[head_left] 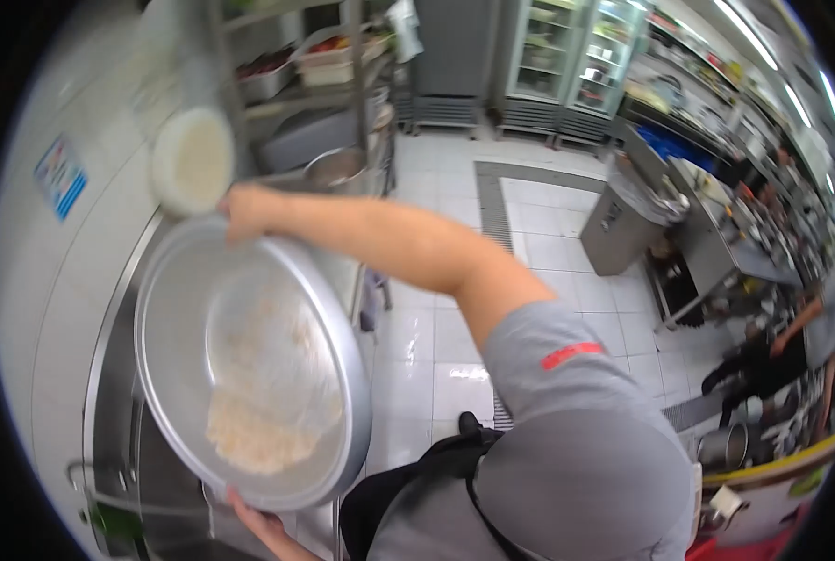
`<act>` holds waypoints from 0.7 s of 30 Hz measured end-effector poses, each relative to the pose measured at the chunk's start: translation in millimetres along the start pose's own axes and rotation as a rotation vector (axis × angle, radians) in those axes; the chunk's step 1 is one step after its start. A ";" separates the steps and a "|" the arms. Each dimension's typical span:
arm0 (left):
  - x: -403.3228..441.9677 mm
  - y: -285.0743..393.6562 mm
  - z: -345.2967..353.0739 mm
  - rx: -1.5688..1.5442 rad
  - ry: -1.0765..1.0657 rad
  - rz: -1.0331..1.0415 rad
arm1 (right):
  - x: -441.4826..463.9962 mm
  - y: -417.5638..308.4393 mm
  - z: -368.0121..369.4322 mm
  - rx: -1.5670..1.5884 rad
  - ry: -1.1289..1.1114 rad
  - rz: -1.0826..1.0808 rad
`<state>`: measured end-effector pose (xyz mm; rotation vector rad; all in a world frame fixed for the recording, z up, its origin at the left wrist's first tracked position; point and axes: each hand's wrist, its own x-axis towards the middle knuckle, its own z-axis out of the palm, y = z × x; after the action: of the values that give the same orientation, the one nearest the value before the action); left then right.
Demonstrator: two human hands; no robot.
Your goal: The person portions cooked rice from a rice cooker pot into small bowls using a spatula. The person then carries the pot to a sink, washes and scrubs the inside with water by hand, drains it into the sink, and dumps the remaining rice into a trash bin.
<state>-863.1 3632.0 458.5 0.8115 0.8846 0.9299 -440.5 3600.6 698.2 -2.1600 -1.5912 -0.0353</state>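
A large, round metal basin (176, 318) is held tilted on its side over the sink edge, its inside facing up toward me. Pale, wet-looking food bits (263, 435) lie gathered low inside it; I cannot tell what they are. My right hand (244, 213) is closed on the basin's upper rim, with that arm stretched across the view. At the lower rim, my left hand (256, 520) grips the basin, its fingers partly hidden behind the metal. A white round tub (193, 161) stands against the wall close to my right hand.
A metal sink (146, 467) with a tap lies under and left of the basin. Metal shelving (356, 93) holds trays and a pot (335, 168). Glass-door fridges (567, 56) stand at the back. A lined bin (613, 224) and a person (819, 327) are on the right.
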 end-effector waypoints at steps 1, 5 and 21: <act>-11.3 6.8 23.9 -0.153 0.014 -0.082 | -24.2 22.1 1.8 0.087 0.057 0.052; -74.6 15.3 95.7 0.164 -0.095 0.064 | -120.4 100.7 -15.5 0.393 0.052 0.353; -68.2 -308.2 552.8 0.531 -0.669 -0.312 | -574.5 383.5 -254.6 1.437 0.975 1.011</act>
<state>-294.6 3346.8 433.7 1.2944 0.6327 0.1049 -220.3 2901.2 633.1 -1.1080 0.2292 0.2479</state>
